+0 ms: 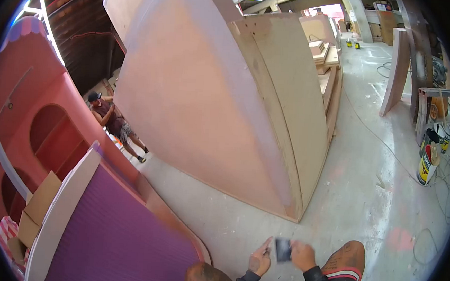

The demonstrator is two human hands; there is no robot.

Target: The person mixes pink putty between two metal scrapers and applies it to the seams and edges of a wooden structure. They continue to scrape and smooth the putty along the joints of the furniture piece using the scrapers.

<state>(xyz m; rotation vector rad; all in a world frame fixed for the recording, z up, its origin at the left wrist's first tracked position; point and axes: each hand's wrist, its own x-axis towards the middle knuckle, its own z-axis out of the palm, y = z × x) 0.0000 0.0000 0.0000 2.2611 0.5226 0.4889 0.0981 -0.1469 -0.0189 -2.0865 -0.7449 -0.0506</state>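
Note:
Low in the head view, my right hand (304, 256) grips the side of a small dark rectangular piece (282, 250), flat and pale along its left edge. It is smeared by motion, so I cannot make out its kind. My left hand (260, 261) is held just left of it, fingers together and pointing up. Whatever is pinched in those fingers, if anything, is too small to name. Both hands are above the concrete floor, in front of my bent knees. Beyond them rises a large wooden panel structure (186, 97) with pinkish and lilac patches.
On the left stand a purple ribbed counter (121, 237) with a white top edge and a pink arched cabinet (43, 83). A cardboard box (41, 201) rests there. Another person (112, 120) stands behind. To the right are a labelled can (427, 166), a cable and a curved board (396, 73).

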